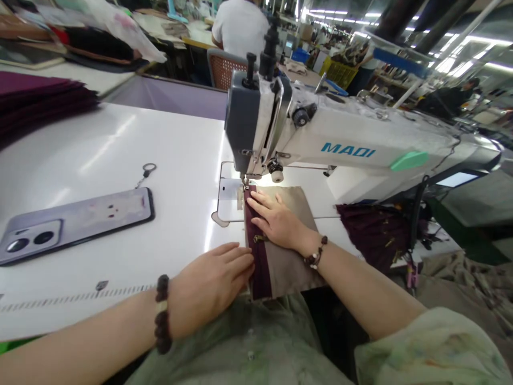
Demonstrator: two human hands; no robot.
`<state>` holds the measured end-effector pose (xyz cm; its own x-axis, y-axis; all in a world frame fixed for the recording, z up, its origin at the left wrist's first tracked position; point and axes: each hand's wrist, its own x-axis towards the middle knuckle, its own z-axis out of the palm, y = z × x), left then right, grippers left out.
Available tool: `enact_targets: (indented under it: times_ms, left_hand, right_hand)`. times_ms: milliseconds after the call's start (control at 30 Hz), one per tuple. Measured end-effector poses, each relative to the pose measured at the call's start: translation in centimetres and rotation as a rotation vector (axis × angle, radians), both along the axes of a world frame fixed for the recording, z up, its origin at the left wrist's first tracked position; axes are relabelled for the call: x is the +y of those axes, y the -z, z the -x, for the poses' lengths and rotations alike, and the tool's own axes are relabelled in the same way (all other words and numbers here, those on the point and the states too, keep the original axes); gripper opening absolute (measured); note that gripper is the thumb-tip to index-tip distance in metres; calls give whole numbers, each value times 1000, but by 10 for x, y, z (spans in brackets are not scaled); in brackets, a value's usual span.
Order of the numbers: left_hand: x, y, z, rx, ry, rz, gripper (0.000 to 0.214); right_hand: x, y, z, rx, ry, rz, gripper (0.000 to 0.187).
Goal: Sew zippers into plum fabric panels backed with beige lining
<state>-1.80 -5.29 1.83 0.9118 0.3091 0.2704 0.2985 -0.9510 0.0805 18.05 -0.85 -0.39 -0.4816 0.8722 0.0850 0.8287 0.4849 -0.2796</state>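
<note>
A beige fabric panel (290, 267) with a dark maroon zipper strip (260, 270) along its left side lies under the sewing machine's presser foot (246, 184). On the strip a small brass zipper pull (259, 238) shows. My right hand (278, 219) rests flat on the panel, fingers spread, just right of the needle area. Nearer to me, my left hand (218, 278) has its fingers together at the panel's left edge, closed on it; the thumb is mostly hidden. The white sewing machine (348, 144) stands over the far part of the panel.
A phone (80, 219) with a ring strap (149, 170) lies on the white table (176, 144) at left. Stacked maroon fabric (40, 107) sits at far left. More maroon pieces (377, 235) lie right of the machine. Ahead, another person (240, 27) sits on a chair.
</note>
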Motion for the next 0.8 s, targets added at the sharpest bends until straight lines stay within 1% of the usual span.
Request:
enact_targets:
  times_ms: [67, 133, 233, 300, 433, 533, 667, 800]
  left_hand:
    - [-16, 2, -2, -82, 5, -21, 35]
    - [-23, 6, -4, -148, -3, -56, 39]
    - [-26, 11, -6, -203, -3, -71, 38]
    - [-27, 15, -7, -231, -9, -43, 37]
    - [-34, 22, -9, -271, -92, 45, 36]
    - [-37, 27, -9, -286, -139, 92, 33]
    - [-37, 34, -6, -325, -144, 119, 30]
    - [-37, 36, -6, -354, -160, 135, 31]
  right_hand:
    - [-1, -1, 0, 1, -3, -6, 45]
    - [-1, -2, 0, 1, -10, -10, 44]
    - [-1, -4, 1, 6, -13, -6, 43]
    - [-2, -4, 1, 20, -7, -2, 43]
    - [-1, -2, 2, 58, 8, -24, 47]
    - [-1, 0, 2, 62, 5, -31, 44]
    - [-1, -1, 3, 54, 14, -22, 43]
    - [-1, -5, 4, 49, 20, 7, 44]
